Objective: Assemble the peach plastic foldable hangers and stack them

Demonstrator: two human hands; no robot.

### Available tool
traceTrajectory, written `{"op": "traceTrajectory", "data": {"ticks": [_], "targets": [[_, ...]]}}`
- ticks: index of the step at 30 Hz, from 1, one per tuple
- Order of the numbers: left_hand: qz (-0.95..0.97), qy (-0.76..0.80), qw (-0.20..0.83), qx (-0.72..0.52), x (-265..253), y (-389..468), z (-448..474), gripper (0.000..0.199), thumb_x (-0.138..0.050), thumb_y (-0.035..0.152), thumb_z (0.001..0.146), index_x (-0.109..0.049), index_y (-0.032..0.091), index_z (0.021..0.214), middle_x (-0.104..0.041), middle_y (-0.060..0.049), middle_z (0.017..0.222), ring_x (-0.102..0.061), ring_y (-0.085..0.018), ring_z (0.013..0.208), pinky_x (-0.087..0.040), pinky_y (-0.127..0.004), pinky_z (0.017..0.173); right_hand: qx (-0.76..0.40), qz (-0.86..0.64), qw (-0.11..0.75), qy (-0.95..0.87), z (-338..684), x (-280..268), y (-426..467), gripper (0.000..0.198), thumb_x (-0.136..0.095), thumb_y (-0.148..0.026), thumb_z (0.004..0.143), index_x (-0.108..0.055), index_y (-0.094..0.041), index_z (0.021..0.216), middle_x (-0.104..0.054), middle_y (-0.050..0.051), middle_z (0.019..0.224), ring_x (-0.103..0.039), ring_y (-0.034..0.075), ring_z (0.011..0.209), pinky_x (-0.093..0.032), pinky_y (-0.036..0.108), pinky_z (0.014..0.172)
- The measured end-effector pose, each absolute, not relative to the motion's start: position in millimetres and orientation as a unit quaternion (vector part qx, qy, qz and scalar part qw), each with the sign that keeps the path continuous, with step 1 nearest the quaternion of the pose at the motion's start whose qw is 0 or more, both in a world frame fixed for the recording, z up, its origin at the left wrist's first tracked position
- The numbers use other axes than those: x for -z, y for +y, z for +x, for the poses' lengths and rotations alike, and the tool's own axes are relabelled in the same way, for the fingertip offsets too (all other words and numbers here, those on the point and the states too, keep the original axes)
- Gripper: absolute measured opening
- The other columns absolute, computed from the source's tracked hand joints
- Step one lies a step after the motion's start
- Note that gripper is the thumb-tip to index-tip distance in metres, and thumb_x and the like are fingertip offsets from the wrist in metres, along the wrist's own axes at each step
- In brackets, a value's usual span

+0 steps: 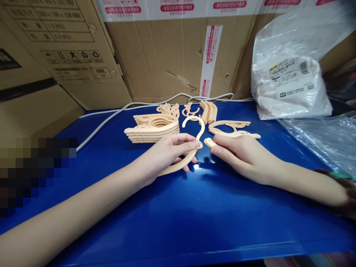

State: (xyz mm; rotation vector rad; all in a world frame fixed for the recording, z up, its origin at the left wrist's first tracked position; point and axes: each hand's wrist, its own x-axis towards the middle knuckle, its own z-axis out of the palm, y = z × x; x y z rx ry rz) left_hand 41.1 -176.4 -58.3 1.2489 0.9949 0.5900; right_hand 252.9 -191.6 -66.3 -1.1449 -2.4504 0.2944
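Observation:
My left hand (169, 150) is closed on a cream plastic hanger hook (202, 128) with one curved arm (178, 166) running down under the palm. Its thumb and fingers pinch near the joint. A short way to the right, my right hand (244, 154) grips a loose hanger arm (209, 142); only its rounded end with a hole shows. The two parts are apart. Beyond my left hand lies a stack of folded hangers (155, 132). Behind my right hand is another folded hanger (244, 134), partly covered by the hand.
On the blue table (178, 222), loose hooks (168, 109), more hooks (189, 110) and several hanger arms (208, 111) lie at the back. A grey cable (104, 128) crosses behind them. Cardboard boxes (167, 52) form the back wall; a white plastic bag (292, 85) stands at right.

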Motion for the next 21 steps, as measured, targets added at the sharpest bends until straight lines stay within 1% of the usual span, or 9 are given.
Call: {"op": "traceTrajectory", "data": {"ticks": [2, 4, 6, 8, 12, 15, 18, 21], "targets": [[0.549, 0.438, 0.662, -0.262, 58.2, -176.3, 40.8, 0.017, -0.068, 0.033, 0.085, -0.066, 0.017, 0.085, -0.064, 0.000, 0.068, -0.060, -0.010, 0.059, -0.050, -0.016, 0.051, -0.108, -0.417, 0.176, -0.885, 252.7, 67.9, -189.8, 0.038, -0.034, -0.044, 0.100, -0.043, -0.021, 0.071, -0.047, -0.003, 0.058, -0.044, 0.012, 0.051, -0.027, 0.028, 0.054], [0.548, 0.432, 0.665, -0.267, 58.2, -176.2, 40.6, 0.016, -0.068, 0.033, 0.086, -0.067, 0.017, 0.087, -0.064, -0.001, 0.073, -0.061, -0.010, 0.063, -0.051, -0.016, 0.051, -0.107, -0.419, 0.157, -0.888, 253.0, 68.6, -188.8, 0.040, -0.035, -0.045, 0.100, -0.046, -0.020, 0.070, -0.046, -0.004, 0.056, -0.043, 0.011, 0.050, -0.026, 0.028, 0.053], [0.548, 0.427, 0.666, -0.273, 58.2, -176.1, 40.5, 0.016, -0.069, 0.032, 0.085, -0.069, 0.017, 0.091, -0.065, -0.001, 0.079, -0.061, -0.010, 0.067, -0.051, -0.015, 0.051, -0.098, -0.414, 0.154, -0.892, 253.6, 68.6, -188.8, 0.041, -0.037, -0.044, 0.099, -0.046, -0.020, 0.067, -0.046, -0.004, 0.054, -0.042, 0.010, 0.049, -0.026, 0.027, 0.052], [0.548, 0.427, 0.666, -0.272, 58.1, -176.0, 40.6, 0.017, -0.069, 0.032, 0.085, -0.071, 0.017, 0.094, -0.065, -0.001, 0.080, -0.062, -0.010, 0.069, -0.051, -0.015, 0.051, -0.077, -0.405, 0.154, -0.898, 254.1, 68.5, -189.4, 0.040, -0.039, -0.041, 0.098, -0.046, -0.020, 0.066, -0.047, -0.003, 0.054, -0.042, 0.010, 0.049, -0.026, 0.027, 0.053], [0.543, 0.429, 0.675, -0.256, 57.6, -175.7, 40.5, 0.017, -0.068, 0.031, 0.086, -0.072, 0.017, 0.096, -0.066, -0.001, 0.075, -0.062, -0.011, 0.067, -0.051, -0.016, 0.052, -0.041, -0.393, 0.156, -0.905, 255.1, 69.6, -190.4, 0.037, -0.041, -0.039, 0.098, -0.053, -0.019, 0.069, -0.056, -0.001, 0.061, -0.048, 0.011, 0.055, -0.028, 0.027, 0.055], [0.535, 0.427, 0.685, -0.250, 57.0, -175.4, 39.7, 0.015, -0.067, 0.028, 0.087, -0.072, 0.017, 0.095, -0.068, -0.002, 0.077, -0.063, -0.010, 0.064, -0.050, -0.015, 0.050, -0.045, -0.379, 0.164, -0.909, 255.2, 70.4, -190.4, 0.035, -0.042, -0.039, 0.099, -0.058, -0.019, 0.075, -0.061, 0.000, 0.068, -0.052, 0.011, 0.058, -0.031, 0.026, 0.057], [0.531, 0.426, 0.689, -0.249, 56.3, -175.5, 38.6, 0.014, -0.066, 0.026, 0.087, -0.072, 0.016, 0.096, -0.068, -0.003, 0.082, -0.064, -0.010, 0.065, -0.051, -0.015, 0.049, -0.047, -0.374, 0.165, -0.911, 254.8, 70.1, -190.3, 0.033, -0.042, -0.039, 0.099, -0.059, -0.020, 0.078, -0.063, 0.000, 0.071, -0.054, 0.011, 0.060, -0.032, 0.026, 0.058], [0.525, 0.429, 0.691, -0.249, 55.9, -175.4, 37.8, 0.014, -0.066, 0.025, 0.087, -0.071, 0.015, 0.096, -0.068, -0.003, 0.081, -0.064, -0.010, 0.066, -0.052, -0.014, 0.048, -0.045, -0.376, 0.159, -0.912, 254.8, 69.6, -190.3, 0.034, -0.043, -0.039, 0.099, -0.059, -0.020, 0.077, -0.063, 0.000, 0.072, -0.054, 0.012, 0.061, -0.033, 0.026, 0.059]]}}
